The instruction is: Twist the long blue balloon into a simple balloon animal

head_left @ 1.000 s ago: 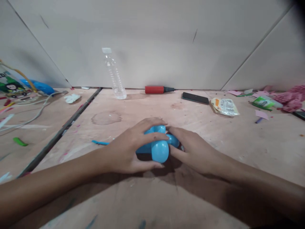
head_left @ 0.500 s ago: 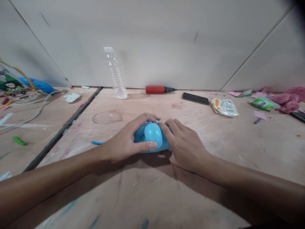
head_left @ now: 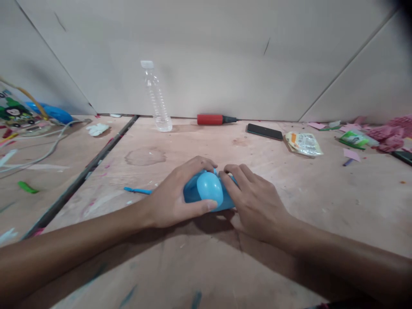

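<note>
A blue balloon (head_left: 210, 189), partly inflated and bunched with a rounded bulge facing up, is between my two hands at the middle of the table. My left hand (head_left: 183, 193) curves round its left side, thumb pressed along the near face of the bulge and fingers over the far side. On the right, my right hand (head_left: 249, 195) wraps the balloon's other end with bent fingers. Much of the balloon is hidden under both palms. A thin blue strip, like an uninflated balloon end (head_left: 137, 190), lies by my left wrist.
Along the wall stand or lie a clear plastic bottle (head_left: 157, 101), a red hand pump (head_left: 210, 119), a black phone (head_left: 264, 131) and a plastic packet (head_left: 303, 143). Pink crumpled paper (head_left: 391, 135) is at right. A white cable (head_left: 53, 148) and green scrap (head_left: 27, 187) are left of a table gap (head_left: 86, 169).
Both hands and the balloon have shifted slightly nearer and to the right. More of the thin blue strip shows beside my left wrist.
</note>
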A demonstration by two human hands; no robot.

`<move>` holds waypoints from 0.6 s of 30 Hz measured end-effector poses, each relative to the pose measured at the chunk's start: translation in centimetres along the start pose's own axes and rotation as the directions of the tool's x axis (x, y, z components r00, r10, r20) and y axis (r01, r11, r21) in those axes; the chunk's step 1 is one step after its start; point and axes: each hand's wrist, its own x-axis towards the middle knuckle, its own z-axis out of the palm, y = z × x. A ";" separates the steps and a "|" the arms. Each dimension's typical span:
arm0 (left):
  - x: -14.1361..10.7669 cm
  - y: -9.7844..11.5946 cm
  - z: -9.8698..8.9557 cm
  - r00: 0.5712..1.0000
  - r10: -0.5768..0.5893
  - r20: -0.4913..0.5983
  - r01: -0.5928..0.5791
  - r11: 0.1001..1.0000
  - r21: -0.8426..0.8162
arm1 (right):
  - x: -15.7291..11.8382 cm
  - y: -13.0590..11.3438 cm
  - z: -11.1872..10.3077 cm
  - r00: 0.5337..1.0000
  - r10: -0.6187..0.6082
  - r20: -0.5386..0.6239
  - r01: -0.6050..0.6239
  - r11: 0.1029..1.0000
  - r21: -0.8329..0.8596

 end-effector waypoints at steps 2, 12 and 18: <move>-0.1 0.3 0.1 0.999 -0.044 0.022 0.044 0.999 0.011 | 0.1 0.0 0.1 0.997 0.011 0.079 -0.012 1.000 0.017; -0.3 0.3 0.4 0.995 0.095 -0.006 -0.094 0.994 0.051 | -0.5 -0.9 0.5 0.989 0.127 0.081 -0.143 0.959 0.244; -0.7 0.5 0.7 0.985 0.174 -0.017 -0.171 0.979 0.111 | -0.6 -0.4 0.3 0.999 0.044 -0.004 -0.043 0.985 0.168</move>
